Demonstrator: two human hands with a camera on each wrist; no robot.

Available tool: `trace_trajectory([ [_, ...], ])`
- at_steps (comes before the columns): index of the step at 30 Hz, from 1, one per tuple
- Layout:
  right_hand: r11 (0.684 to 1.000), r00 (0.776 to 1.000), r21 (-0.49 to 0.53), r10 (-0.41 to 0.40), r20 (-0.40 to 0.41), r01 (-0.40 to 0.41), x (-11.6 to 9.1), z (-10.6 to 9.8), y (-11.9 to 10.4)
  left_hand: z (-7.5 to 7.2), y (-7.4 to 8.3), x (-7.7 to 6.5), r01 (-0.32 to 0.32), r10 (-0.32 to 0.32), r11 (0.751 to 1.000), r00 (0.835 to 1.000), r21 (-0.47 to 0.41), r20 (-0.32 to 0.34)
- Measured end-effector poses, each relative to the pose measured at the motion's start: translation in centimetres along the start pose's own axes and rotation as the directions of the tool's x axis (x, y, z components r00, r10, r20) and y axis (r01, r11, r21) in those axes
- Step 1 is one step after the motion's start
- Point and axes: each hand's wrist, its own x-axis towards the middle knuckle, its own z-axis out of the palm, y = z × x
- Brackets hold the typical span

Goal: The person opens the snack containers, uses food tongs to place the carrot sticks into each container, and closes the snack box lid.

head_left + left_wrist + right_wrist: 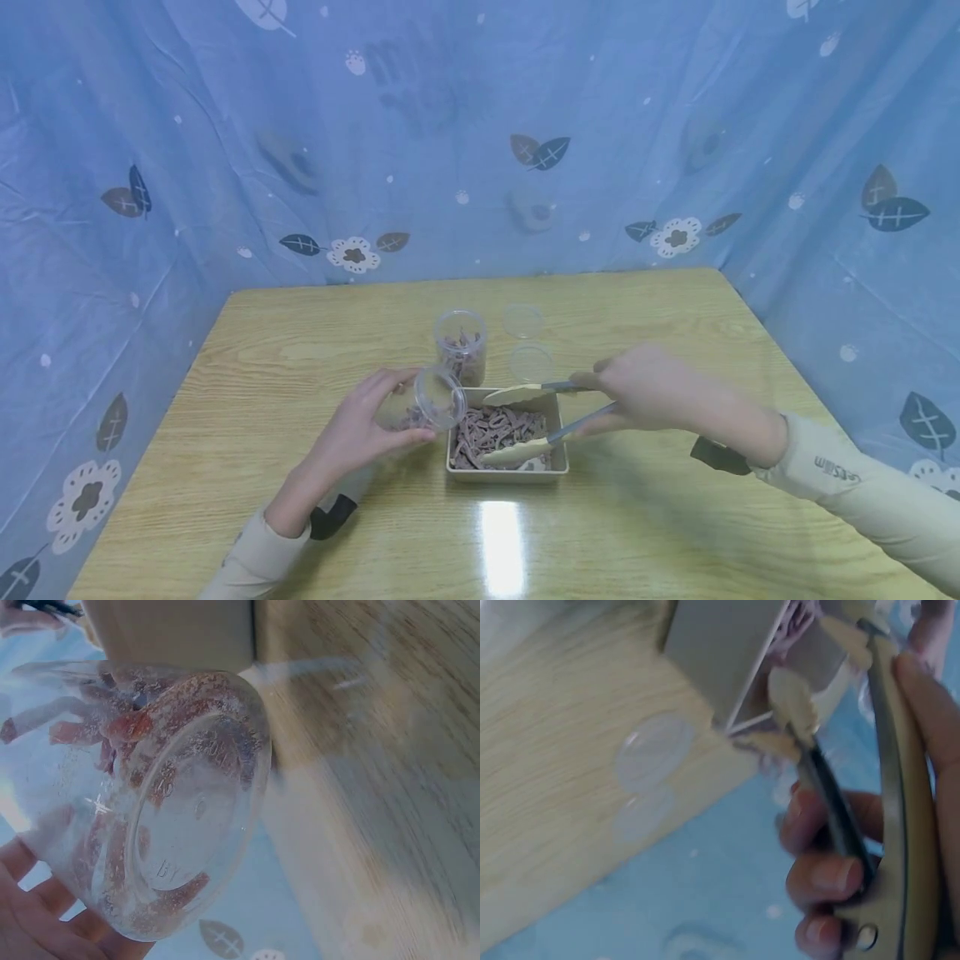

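My left hand grips a clear plastic jar, tipped on its side with its mouth toward a cream rectangular box. In the left wrist view, several reddish-brown strips and crumbs lie inside this jar. Dried-looking brown strips fill much of the box. With my right hand I hold a pair of tongs, cream-tipped with grey arms. Their tips are spread apart over the box, one low at the strips and the other near the back rim; nothing shows between them.
A second clear jar, upright and partly filled with similar strips, stands just behind the box. Two clear round lids lie to the right of that jar. The wooden table is bordered by a blue patterned curtain.
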Motion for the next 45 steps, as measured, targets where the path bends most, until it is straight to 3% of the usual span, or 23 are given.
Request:
trace_trajectory([
  [11,0.989,0.999,-0.144,0.03,0.028,-0.026,1.6,-0.6,-3.7,0.4,-0.3,0.0,0.01,-0.01,1.0,1.0,-0.01,0.019],
  [17,0.996,0.997,-0.067,0.056,0.051,-0.052,2.5,-1.0,-4.5,0.4,-0.4,0.0,0.009,-0.009,1.0,1.0,-0.02,0.028],
  [21,0.996,0.99,-0.01,0.093,0.107,-0.092,3.2,-1.4,-4.7,0.3,-0.4,0.0,0.015,-0.014,0.999,0.999,-0.038,0.041],
  [29,0.998,0.981,0.014,0.064,0.18,-0.068,3.9,-1.4,-3.9,0.2,-0.4,0.0,0.021,-0.018,0.999,0.998,-0.048,0.052],
  [34,0.999,0.99,0.038,0.027,0.139,-0.032,3.4,-0.1,-3.2,0.2,-0.4,0.0,0.023,-0.02,0.998,0.998,-0.051,0.053],
  [39,1.0,0.998,-0.022,-0.021,0.055,0.022,2.9,0.8,-3.2,0.1,-0.4,-0.1,0.035,-0.032,0.997,0.998,-0.069,0.051],
  [45,0.992,0.999,-0.115,-0.054,0.009,0.055,2.5,1.2,-3.2,0.0,-0.5,-0.1,0.021,-0.017,0.998,0.998,-0.065,0.057],
])
